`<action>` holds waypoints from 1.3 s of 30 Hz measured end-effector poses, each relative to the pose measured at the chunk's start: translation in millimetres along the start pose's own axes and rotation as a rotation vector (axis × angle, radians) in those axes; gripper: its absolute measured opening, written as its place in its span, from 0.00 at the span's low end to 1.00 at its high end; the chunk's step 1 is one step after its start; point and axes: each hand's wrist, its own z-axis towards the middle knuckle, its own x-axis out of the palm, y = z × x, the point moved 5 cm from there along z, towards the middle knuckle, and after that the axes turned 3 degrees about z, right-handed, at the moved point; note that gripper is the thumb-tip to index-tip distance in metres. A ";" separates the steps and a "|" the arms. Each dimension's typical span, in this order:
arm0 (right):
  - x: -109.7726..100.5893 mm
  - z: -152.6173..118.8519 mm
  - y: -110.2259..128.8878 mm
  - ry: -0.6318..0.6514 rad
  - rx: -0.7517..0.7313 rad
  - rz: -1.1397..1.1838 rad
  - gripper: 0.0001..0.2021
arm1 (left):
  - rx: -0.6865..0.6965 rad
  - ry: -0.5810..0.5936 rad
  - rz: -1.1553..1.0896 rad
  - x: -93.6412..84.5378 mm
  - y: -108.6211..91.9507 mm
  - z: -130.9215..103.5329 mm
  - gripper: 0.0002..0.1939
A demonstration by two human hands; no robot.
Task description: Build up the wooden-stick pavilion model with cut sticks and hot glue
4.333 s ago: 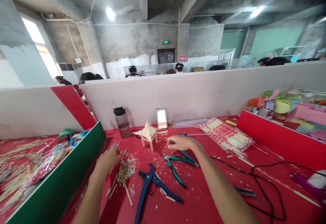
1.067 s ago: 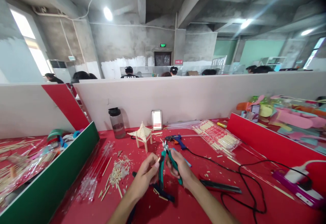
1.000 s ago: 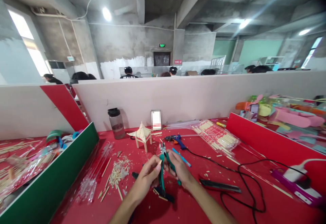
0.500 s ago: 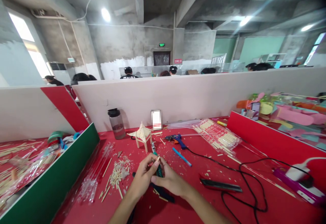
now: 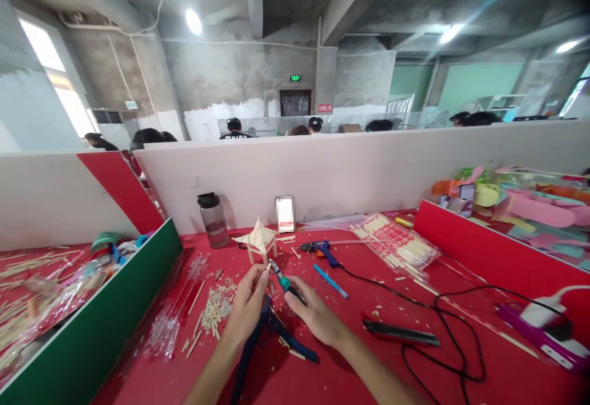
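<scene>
My left hand (image 5: 250, 299) pinches a short pale wooden stick (image 5: 268, 267) between thumb and fingers. In my right hand (image 5: 316, 313) is a slim tool with a green and black handle (image 5: 286, 283); its metal head points at the stick's end, and I cannot make out its exact kind. Just beyond both hands stands a small pavilion model made of wooden sticks (image 5: 261, 240), with a pointed roof on legs. A dark blue two-handled tool (image 5: 290, 340) lies on the red table below my hands, its head partly hidden by my left hand.
A blue glue gun (image 5: 326, 251), blue pen (image 5: 330, 281) and black box cutter (image 5: 401, 333) lie rightward, with a looping black cable and purple power strip (image 5: 530, 331). Leftward are stick scraps (image 5: 216, 310) and a water bottle (image 5: 214, 224). Green (image 5: 115, 306) and red dividers flank the table.
My hands have moved apart. The green-handled tool, earlier mostly covered by them, now shows in my right hand, and the stick has shifted left with my left hand.
</scene>
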 end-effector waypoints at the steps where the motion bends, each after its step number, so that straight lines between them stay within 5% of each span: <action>1: 0.9 -0.1 -0.1 0.006 -0.017 -0.017 0.21 | -0.002 -0.003 0.006 0.1 -0.1 0.0 0.17; 28: -5.4 -4.4 10.9 -0.050 -0.083 -0.322 0.13 | 0.046 -0.034 0.152 1.4 0.7 -0.3 0.16; 39: -6.7 -2.5 -4.8 -0.053 -0.039 -0.354 0.19 | 0.059 -0.040 0.140 2.3 2.3 -1.7 0.15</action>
